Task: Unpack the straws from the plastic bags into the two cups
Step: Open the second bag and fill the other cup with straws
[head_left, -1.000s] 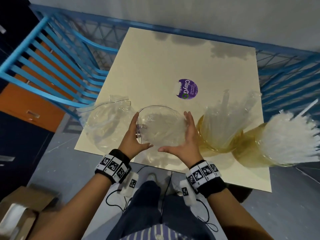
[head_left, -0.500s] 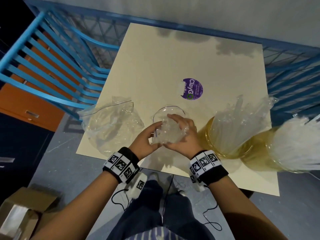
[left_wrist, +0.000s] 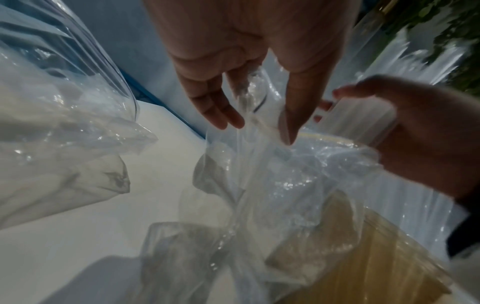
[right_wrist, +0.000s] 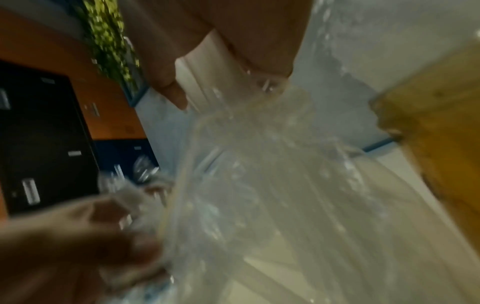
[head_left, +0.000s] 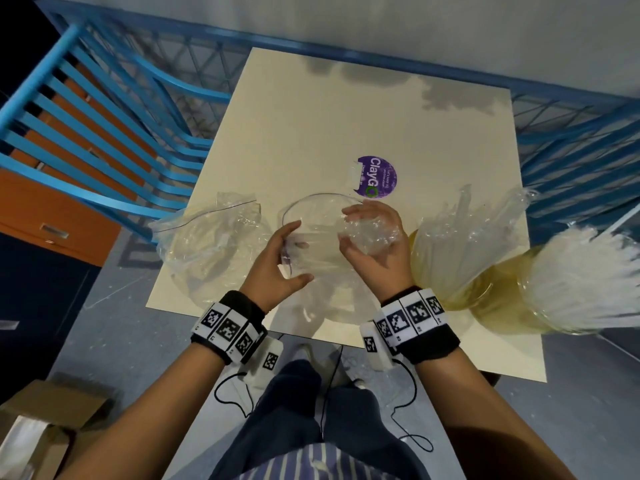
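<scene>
Both hands, left (head_left: 281, 259) and right (head_left: 375, 237), clutch one crinkly clear plastic bag (head_left: 320, 233) above the smooth cream table (head_left: 311, 126).

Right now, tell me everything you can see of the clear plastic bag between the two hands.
The clear plastic bag is thin, glossy, crinkled film with a dark line along its round open mouth. It looks empty; no straws show inside. It sits at the table's near edge, between the other empty bag and the nearer straw-filled cup. The left hand holds its left side, and the right hand grips a crumpled bunch of its right side.
</scene>
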Motion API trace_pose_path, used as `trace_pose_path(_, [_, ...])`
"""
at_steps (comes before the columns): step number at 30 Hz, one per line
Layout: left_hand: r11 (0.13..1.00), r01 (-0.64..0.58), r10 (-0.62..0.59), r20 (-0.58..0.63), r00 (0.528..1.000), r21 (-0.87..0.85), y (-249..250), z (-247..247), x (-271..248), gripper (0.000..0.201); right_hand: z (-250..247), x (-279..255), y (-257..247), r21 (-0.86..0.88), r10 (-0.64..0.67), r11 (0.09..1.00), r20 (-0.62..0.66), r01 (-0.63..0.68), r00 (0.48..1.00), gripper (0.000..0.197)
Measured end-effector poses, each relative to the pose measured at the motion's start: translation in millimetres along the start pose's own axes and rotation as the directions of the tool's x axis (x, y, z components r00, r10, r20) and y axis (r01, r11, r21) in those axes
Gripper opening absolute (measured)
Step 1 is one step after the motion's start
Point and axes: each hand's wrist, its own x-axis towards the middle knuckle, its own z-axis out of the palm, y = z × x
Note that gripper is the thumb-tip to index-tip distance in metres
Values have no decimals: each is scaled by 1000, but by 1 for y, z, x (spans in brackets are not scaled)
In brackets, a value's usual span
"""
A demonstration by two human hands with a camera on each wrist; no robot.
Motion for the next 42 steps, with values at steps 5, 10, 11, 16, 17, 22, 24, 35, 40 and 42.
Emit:
trace_pose_path(5, [1000,5,-4,-29,1000,29,-3,-1,-2,88,-23,-1,-53,207,31,978,-92,-11,995,18])
trace_pose_path(10, [999,42,-40,-87,995,19,-11,4,-5,98,-49,-7,-75,393,-15,914,-211,99,977,21])
trace_pose_path(11, [999,46,-45,-97,994,12,-13,4,-5,100,-57,-9,-78,448,-2,888,-223,104,975,21])
trace_pose_path(16, [984,109,-121,-80,989,-137,-9,11,-7,103,-108,-18,-88,536,67,836,-308,115,949,25])
trace_pose_path(17, [980,117,-131,-78,988,-163,-8,13,-8,103,-119,-19,-90,515,72,849,-336,119,939,26])
trace_pose_path(22, [962,147,-172,-90,981,-232,-10,19,-15,103,-161,-22,-93,382,78,915,-482,129,873,39])
trace_pose_path(24, [963,142,-168,-101,981,-230,-11,22,-18,103,-166,-21,-89,366,59,918,-504,151,861,39])
trace_pose_path(35, [978,153,-174,-145,974,-145,-11,27,-28,104,-137,-3,-35,169,250,963,-289,-208,924,48])
trace_pose_path(40, [978,148,-171,-161,972,-144,-10,28,-28,104,-147,7,-46,211,222,962,-247,-171,943,44])
trace_pose_path(42, [977,149,-172,-156,973,-150,-10,28,-27,104,-146,9,-46,200,229,962,-217,-186,949,67])
